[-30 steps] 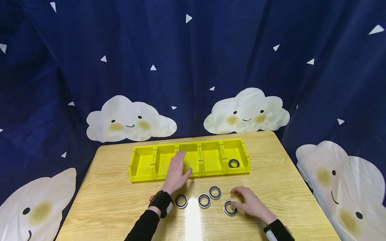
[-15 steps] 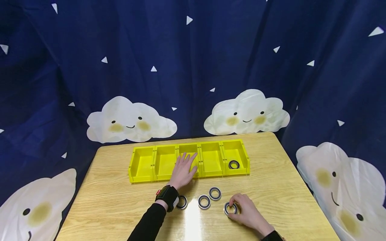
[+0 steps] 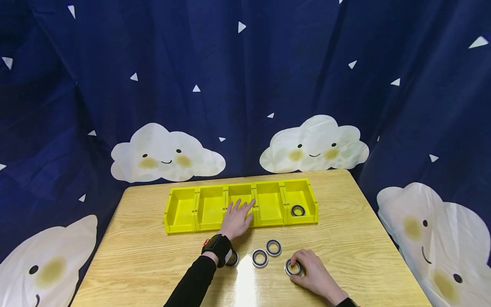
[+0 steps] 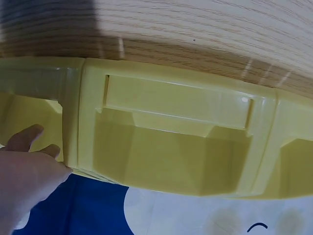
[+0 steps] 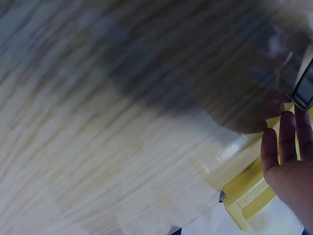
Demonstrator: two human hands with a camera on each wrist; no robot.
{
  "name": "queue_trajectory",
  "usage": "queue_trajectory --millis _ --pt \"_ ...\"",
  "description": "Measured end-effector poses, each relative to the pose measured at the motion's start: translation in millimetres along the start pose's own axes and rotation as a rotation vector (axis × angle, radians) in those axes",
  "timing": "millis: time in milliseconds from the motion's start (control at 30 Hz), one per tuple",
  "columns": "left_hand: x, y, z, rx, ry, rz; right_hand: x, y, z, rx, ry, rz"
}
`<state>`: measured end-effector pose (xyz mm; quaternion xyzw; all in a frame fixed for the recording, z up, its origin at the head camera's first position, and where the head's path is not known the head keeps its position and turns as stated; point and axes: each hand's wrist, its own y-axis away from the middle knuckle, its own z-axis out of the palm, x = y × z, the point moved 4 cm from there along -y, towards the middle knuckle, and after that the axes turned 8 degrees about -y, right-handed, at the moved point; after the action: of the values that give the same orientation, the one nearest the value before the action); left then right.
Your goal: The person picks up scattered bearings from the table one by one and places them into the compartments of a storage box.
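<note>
The right hand is pinching a bearing on the wooden table, seemingly beginning a pick-up that is calling for a steady lift, while the left hand is spreading unclenched fingers over the middle yellow bin

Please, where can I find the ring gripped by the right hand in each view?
Head: the ring is right of centre, low, pinched by the right hand.
Left wrist: not in it.
Right wrist: at the right edge, upper half, partly cut off.
Shared landmark: the yellow bin row, visible in all three.
</note>
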<state>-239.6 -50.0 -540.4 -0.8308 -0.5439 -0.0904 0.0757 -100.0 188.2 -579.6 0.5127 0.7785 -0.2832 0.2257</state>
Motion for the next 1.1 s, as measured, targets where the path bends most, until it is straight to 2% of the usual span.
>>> queue_trajectory --millis 167,467,567,767,1100 --pt "1.8 -0.2 0.5 0.002 -0.011 0.000 2 1 -1 -0.013 0.017 -0.013" --pt "7.6 -10.8 -3.1 0.068 -0.062 0.000 7 -3 0 -0.102 0.003 -0.015" --pt "9.7 -12.0 -4.5 0.076 -0.088 0.000 6 -4 1 -0.108 0.004 -0.025" --pt "11.8 -13.1 -4.7 0.071 -0.140 -0.010 5 -3 1 -0.087 0.009 -0.062" --pt "13.2 -15.9 -4.1 0.032 -0.148 -0.041 7 -3 2 -0.025 0.034 -0.098"
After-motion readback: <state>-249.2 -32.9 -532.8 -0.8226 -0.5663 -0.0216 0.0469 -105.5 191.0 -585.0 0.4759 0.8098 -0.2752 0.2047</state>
